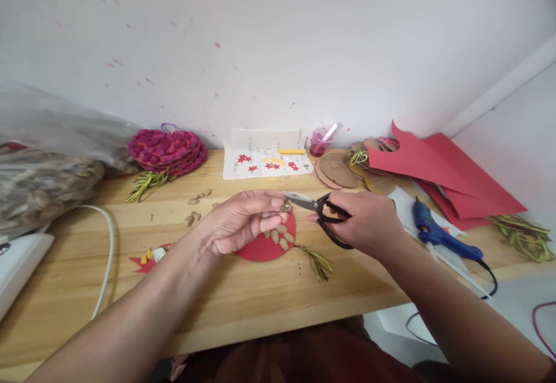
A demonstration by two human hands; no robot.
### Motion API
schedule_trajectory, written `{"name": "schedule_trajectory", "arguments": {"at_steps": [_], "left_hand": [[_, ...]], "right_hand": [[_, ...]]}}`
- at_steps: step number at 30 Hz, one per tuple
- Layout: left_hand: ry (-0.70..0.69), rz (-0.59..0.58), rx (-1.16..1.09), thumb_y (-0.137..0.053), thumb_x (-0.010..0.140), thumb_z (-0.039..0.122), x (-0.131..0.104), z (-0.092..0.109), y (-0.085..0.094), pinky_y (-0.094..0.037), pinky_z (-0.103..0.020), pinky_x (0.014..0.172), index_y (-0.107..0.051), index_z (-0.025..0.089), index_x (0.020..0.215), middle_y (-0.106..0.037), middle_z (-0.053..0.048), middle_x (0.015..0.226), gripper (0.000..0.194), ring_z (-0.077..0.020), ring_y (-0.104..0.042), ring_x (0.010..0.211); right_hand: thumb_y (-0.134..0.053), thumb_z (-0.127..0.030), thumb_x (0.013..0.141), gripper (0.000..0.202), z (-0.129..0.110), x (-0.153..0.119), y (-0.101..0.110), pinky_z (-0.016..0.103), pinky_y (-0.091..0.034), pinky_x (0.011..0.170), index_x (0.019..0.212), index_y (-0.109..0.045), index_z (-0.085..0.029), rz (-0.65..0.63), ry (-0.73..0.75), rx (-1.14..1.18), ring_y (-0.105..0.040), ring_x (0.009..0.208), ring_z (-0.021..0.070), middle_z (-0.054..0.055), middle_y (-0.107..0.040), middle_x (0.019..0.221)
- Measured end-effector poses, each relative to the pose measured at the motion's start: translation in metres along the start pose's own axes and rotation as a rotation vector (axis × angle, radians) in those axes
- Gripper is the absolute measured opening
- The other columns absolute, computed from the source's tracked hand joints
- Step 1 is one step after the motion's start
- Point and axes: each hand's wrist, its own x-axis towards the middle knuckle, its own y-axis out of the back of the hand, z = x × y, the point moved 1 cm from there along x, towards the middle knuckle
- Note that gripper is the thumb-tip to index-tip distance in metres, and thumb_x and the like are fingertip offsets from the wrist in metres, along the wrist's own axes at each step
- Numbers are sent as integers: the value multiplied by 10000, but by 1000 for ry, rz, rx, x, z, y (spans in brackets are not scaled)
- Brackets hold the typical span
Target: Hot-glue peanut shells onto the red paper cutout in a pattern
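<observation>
My left hand (247, 218) pinches a small tan nut shell (285, 205) between thumb and fingers. In my right hand (365, 218) are black-handled scissors (310, 202), their blades pointing left with the tips at the shell. Whether the blades touch it I cannot tell. Below both hands a red paper disc (256, 251) lies on the wooden table (243, 302), partly covered by my left hand. Several tan nut shells (283, 237) rest on its right part. A bundle of green-brown strings (319, 262) trails from the disc's right side.
Loose shells (194, 218) and red paper scraps (145, 262) lie left. Behind stand a stack of magenta discs (167, 150), a paper sheet with red stars (234, 168) and a cup (318, 144). Right are red sheets (452, 168), a blue glue gun (443, 238) and its cord.
</observation>
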Motion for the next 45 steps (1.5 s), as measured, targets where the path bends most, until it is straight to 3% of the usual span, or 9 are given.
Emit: {"name": "schedule_trajectory", "arguments": {"at_steps": [5,16,23,31,37,45], "left_hand": [[-13,15,10,-697,837,9,-2,3,-2,-604,-134,629,-748,79,855,-751,-62,720,89,-103,-725,633],[-60,21,65,-690,848,13,-2,3,-3,-619,-152,655,-766,79,1006,-769,-61,798,187,-105,-735,672],[-118,-30,177,-770,792,56,-1,1,-1,-619,-167,622,-768,115,976,-760,-42,780,193,-115,-733,678],[-248,-14,258,-878,704,153,0,-3,-5,-624,-181,665,-774,137,947,-739,-13,761,265,-95,-715,672],[-315,-57,310,-900,689,253,0,-5,-3,-617,-188,671,-787,162,979,-745,-14,767,324,-98,-711,678],[-388,-23,454,-876,722,261,-3,-4,-7,-605,-208,671,-772,167,984,-744,-9,766,297,-102,-706,640]], "right_hand": [[-647,-597,815,421,8,-4,3,269,-281,533,648,-546,-223,-32,-150,89,-500,538,133,-8,-619,599],[-649,-629,783,432,3,-10,4,275,-281,525,665,-535,-229,-72,-227,49,-493,541,144,-14,-603,594],[-579,-615,825,411,14,-15,-7,298,-240,515,664,-512,-244,-326,-381,-108,-525,564,195,17,-620,600],[-593,-611,844,425,7,-26,-8,283,-287,525,668,-495,-237,-270,-369,169,-522,542,158,-8,-623,603],[-567,-485,875,284,8,-30,-15,306,-249,537,743,-555,-234,-326,-407,-55,-589,614,211,39,-676,682],[-586,-480,894,286,17,-27,-18,327,-274,566,898,-684,-212,-329,-392,-105,-662,714,257,96,-746,812]]}}
